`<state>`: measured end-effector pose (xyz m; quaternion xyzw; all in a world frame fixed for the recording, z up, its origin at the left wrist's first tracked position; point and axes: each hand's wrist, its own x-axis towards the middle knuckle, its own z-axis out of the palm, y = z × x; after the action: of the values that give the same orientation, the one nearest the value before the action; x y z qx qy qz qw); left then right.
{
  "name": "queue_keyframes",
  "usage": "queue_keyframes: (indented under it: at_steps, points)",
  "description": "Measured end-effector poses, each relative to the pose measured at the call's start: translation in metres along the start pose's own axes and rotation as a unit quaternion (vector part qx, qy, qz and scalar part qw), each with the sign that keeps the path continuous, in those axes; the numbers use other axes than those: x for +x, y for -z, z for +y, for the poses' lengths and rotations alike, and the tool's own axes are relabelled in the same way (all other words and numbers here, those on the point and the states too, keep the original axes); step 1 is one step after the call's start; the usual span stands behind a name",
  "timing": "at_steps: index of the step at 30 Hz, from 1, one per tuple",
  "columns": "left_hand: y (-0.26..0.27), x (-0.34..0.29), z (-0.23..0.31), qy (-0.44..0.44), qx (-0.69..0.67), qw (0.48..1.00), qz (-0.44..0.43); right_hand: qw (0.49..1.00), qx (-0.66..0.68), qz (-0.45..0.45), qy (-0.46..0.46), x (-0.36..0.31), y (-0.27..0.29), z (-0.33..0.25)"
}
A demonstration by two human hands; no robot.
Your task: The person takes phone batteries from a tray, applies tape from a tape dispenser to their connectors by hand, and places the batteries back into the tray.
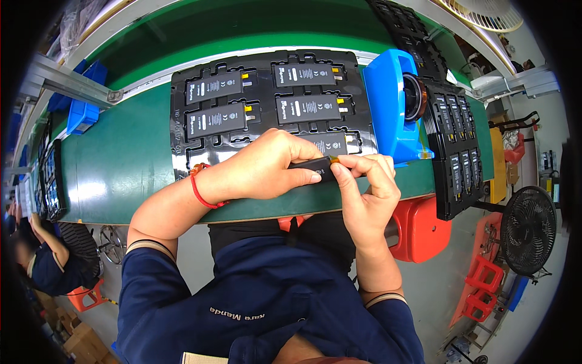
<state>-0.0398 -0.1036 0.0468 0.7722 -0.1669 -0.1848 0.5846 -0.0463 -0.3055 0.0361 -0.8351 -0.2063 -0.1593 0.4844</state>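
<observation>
A flat black phone battery is held level over the front of the tray by my left hand, its thumb on top and fingers behind. My right hand pinches a small piece of yellow tape at the battery's right end, thumb against forefinger. Just beyond my hands lies a black plastic tray with several batteries in its pockets, each with yellow tape at its right end, like the far-left battery. The nearest pockets are partly hidden by my hands.
A blue tape dispenser with a brown tape roll stands right of the tray. Farther right are stacked battery trays. A red stool stands below the green table. Left are a blue bin and another person.
</observation>
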Motion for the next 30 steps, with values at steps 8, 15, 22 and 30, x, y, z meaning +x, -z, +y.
queue_keyframes:
  at_steps: [8, 15, 22, 30]
  points:
    - [0.002, -0.002, 0.008, -0.007, 0.062, 0.998, -0.002, 0.992, 0.105, -0.048, -0.059, 0.002, 0.002, 0.007]
    - [0.002, -0.004, 0.009, -0.032, 0.1, 0.994, 0.009, 0.989, 0.095, -0.118, 0.003, 0.011, 0.008, 0.01]
    - [0.001, -0.001, 0.009, -0.056, 0.108, 0.992, 0.019, 0.995, 0.049, -0.071, 0.045, 0.013, 0.007, 0.008]
    - [0.014, -0.027, 0.014, -0.103, 0.156, 0.98, 0.075, 0.994, 0.033, -0.057, 0.086, 0.0, 0.005, 0.01]
